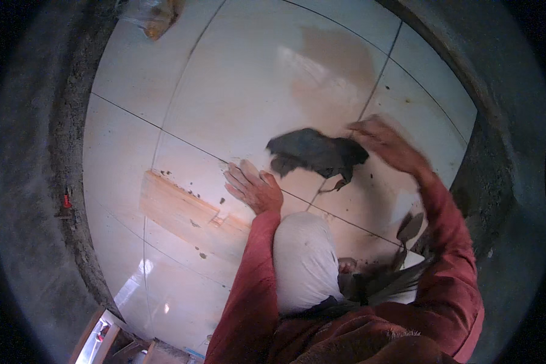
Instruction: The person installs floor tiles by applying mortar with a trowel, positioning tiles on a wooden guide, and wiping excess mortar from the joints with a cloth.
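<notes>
My left hand (pixel 253 187) lies on the pale tiled floor (pixel 194 85) with fingers spread, left of a dark crumpled cloth (pixel 309 148). My right hand (pixel 387 142) is raised by the cloth's upper right end, blurred, its fingers stretched out leftward with nothing visible in them; whether they touch the cloth I cannot tell. A metal trowel (pixel 409 227) is beside my right forearm. A wet-looking, peach-coloured smear (pixel 182 200) with small dark crumbs stretches left of my left forearm. My knee (pixel 303 255) in pale trousers is between my arms.
A clear plastic bag (pixel 150 18) with brownish contents lies at the top left. Rough grey cement edges (pixel 67 133) border the tiles. A small red-handled tool (pixel 67 199) is on the left edge. Part of a wooden frame (pixel 91 337) shows at the bottom left.
</notes>
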Demonstrator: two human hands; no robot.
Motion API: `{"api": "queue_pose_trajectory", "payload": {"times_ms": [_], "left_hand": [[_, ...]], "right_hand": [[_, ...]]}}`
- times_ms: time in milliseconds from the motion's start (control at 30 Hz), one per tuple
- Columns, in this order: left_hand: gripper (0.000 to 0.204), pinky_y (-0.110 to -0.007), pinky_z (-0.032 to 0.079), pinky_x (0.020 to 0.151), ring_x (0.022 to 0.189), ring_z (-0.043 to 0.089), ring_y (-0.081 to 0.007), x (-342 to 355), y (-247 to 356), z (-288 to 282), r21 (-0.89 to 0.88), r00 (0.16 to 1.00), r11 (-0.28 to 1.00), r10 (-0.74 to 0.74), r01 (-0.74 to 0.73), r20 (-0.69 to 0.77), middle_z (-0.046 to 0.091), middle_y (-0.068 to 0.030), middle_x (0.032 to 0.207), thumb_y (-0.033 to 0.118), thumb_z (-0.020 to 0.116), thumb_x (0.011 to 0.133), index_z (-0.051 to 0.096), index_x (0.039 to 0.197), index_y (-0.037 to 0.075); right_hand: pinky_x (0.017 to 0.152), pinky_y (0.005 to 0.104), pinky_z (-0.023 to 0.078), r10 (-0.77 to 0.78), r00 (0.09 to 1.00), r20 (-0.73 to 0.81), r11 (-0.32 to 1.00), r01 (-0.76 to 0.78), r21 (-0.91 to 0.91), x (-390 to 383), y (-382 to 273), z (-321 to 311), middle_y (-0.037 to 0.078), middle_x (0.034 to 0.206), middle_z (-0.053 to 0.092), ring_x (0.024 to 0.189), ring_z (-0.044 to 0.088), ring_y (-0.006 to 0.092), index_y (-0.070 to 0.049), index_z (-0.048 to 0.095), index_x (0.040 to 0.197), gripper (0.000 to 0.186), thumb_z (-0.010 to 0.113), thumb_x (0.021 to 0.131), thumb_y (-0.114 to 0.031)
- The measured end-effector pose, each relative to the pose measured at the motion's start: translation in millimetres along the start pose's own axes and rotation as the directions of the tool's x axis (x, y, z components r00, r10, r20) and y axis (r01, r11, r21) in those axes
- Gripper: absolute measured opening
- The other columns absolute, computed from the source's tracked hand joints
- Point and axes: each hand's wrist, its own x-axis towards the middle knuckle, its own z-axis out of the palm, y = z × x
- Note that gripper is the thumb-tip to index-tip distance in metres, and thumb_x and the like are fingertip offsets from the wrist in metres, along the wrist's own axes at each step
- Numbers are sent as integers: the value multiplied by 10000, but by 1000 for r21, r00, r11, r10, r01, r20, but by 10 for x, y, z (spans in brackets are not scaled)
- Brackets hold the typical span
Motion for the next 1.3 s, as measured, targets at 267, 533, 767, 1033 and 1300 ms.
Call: {"api": "queue_pose_trajectory", "payload": {"times_ms": [267,533,767,1033,1300], "left_hand": [[630,-584,87,1259,1573,122,-410,-43,57,-20,19,999,999,-45,45,14,188,-194,1690,275,519,1011,315,1568,63],[616,-567,90,1264,1571,131,-401,-50,127,22,9,998,998,-57,57,41,211,-181,1685,279,519,1017,336,1564,63],[606,-572,100,1264,1572,130,-399,-28,106,2,37,997,997,-64,62,36,215,-162,1687,339,470,1065,317,1574,48],[605,-626,87,1241,1561,124,-446,-18,-21,-125,1,996,999,-54,54,69,231,-214,1669,349,499,1061,342,1565,52],[579,-658,107,1218,1542,140,-488,40,35,-79,-88,995,994,-50,58,89,236,-257,1649,307,553,1033,394,1512,24]], "right_hand": [[1016,425,480,757,645,103,638,-764,92,-2874,791,-501,146,1253,656,1137,624,312,-29,625,1295,332,571,1040,-234],[992,422,493,687,708,162,724,-687,-66,-2009,-204,893,157,1212,681,1120,644,325,-14,612,1306,382,593,1028,-276],[971,420,504,800,587,125,600,-789,-132,-2355,-142,869,167,1176,704,1104,661,336,-2,601,1315,431,612,1017,-312],[947,418,518,918,397,3,384,-887,-256,-2620,251,270,179,1135,729,1087,681,349,13,589,1325,490,634,1005,-354],[1105,509,432,145,899,-412,614,-409,-675,-407,1221,-1528,259,1448,563,1321,547,462,-118,367,1576,637,559,1039,-401]]}}
